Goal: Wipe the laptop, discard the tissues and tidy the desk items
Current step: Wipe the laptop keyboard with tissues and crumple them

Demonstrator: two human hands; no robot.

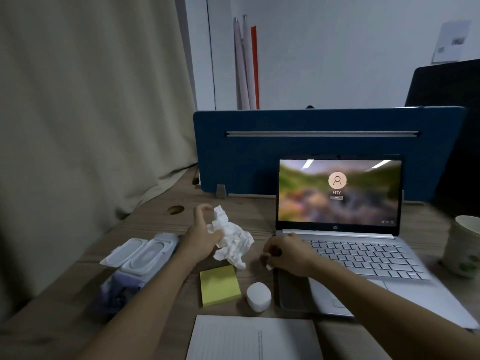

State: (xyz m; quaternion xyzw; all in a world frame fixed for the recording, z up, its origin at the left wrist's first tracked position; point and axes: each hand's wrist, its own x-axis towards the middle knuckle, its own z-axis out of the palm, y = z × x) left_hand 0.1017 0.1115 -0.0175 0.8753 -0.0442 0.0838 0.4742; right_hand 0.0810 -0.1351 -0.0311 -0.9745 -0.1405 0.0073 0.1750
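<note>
Left hand (201,239) has its fingers curled loosely round a crumpled tissue (232,239), just left of the open HP laptop (350,242) on the worktop (161,222). The right hand (288,252) pinches a small white scrap (267,266), too blurred to identify, at the keyboard's left edge. The screen reads "EDY"; judging by this, the tissue's bulk lies rightward of the left palm, nearer that hand.

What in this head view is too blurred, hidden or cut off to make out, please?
- Right hand: motion-blurred; a small white scrap shows, grip unclear.
- Paper cup: cut by the right edge.
- Notebook: cut by the bottom edge.
- Wipes pack: label blurred.
</note>
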